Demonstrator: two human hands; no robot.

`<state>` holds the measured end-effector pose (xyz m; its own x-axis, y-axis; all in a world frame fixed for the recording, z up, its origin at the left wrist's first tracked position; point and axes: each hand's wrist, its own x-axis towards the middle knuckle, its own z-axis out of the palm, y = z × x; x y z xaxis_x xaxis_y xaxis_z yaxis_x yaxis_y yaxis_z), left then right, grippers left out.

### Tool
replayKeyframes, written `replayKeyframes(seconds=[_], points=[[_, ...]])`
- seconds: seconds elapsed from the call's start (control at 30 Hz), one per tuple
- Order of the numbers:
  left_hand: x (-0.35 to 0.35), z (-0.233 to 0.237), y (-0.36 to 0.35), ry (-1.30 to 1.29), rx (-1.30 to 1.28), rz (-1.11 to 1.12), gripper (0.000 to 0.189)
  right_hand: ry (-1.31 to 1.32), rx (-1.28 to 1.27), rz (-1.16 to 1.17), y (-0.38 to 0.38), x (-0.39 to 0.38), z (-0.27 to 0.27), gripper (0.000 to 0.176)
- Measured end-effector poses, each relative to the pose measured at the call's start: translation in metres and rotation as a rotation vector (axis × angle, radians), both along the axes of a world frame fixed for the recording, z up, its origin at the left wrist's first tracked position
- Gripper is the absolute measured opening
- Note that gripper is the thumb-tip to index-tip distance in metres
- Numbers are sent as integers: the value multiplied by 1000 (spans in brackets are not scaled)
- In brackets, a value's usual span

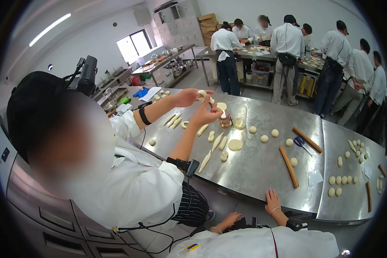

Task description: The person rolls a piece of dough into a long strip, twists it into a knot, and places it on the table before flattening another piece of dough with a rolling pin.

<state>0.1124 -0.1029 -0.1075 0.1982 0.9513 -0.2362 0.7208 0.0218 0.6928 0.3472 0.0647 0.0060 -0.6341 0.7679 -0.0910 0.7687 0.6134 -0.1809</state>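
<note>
My right hand rests on the near edge of the steel table, fingers apart and holding nothing. My left hand is in front of my body, below the table edge, its fingers loosely stretched with nothing seen in them. Nearest to my right hand lie a wooden rolling pin, a dough ball and a white scraper. Farther back are blue-handled scissors and a second rolling pin. A flattened dough round lies near several shaped dough pieces.
On my left a co-worker holds a dough piece in both hands over the table. A glass jar and a clear container stand beyond. More dough balls lie on the right table. Several people work at the back.
</note>
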Motion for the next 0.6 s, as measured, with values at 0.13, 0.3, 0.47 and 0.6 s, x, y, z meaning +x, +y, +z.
replayKeyframes(seconds=[0.13,0.3,0.47,0.6], points=[[1,8,-2,15,-47,23,69,-20,2,0,1,0,-2,80],[1,16,-6,2,-27,32,65,-14,-13,-3,0,0,1,81],[3,30,-6,3,-32,31,61,-11,3,6,1,2,-3,83],[3,23,-7,-27,-40,39,62,11,34,25,2,5,-11,83]])
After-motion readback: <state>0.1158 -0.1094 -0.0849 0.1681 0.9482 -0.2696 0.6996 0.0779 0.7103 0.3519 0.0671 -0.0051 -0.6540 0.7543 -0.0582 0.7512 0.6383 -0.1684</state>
